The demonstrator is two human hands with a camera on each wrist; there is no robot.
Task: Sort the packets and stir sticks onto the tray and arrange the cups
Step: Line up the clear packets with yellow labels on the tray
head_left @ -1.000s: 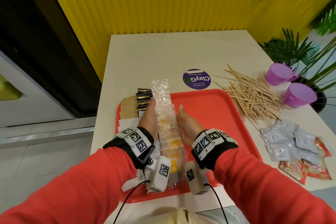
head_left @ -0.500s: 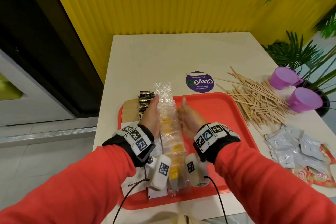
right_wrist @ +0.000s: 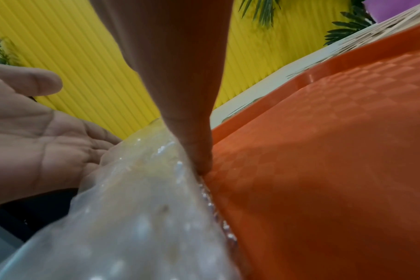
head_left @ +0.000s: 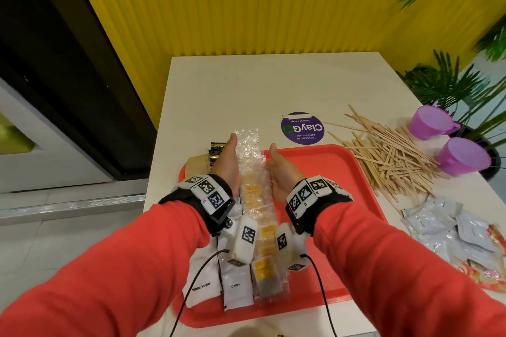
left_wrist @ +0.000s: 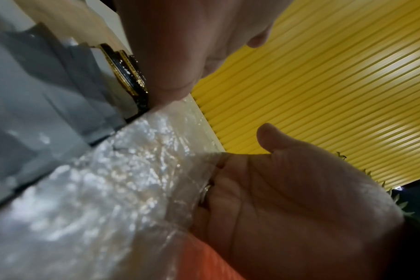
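Note:
A row of clear-wrapped tea bag packets (head_left: 256, 194) with yellow tags runs lengthwise on the left part of the red tray (head_left: 323, 169). My left hand (head_left: 228, 164) and right hand (head_left: 279, 169) stand flat on edge on either side of the row, fingers straight, pressing its sides. The wrap (left_wrist: 122, 170) shows between both palms in the left wrist view, and the right hand's edge (right_wrist: 194, 144) touches the packets (right_wrist: 142, 208) on the tray (right_wrist: 324, 151). White sugar and coffee sachets (head_left: 216, 284), brown packets (head_left: 197, 167) and black-gold packets (head_left: 215, 149) lie left of the row.
Right of the tray on the white table (head_left: 260, 85) lie a heap of wooden stir sticks (head_left: 391, 156), two purple cups (head_left: 449, 142) on their sides, and silver and red packets (head_left: 451, 230). A purple round sticker (head_left: 302, 128) sits behind the tray. Plants (head_left: 451, 85) stand at the right.
Both hands have slid forward along the row of tea bag packets, staying flat against its two sides. The row looks straighter and tighter.

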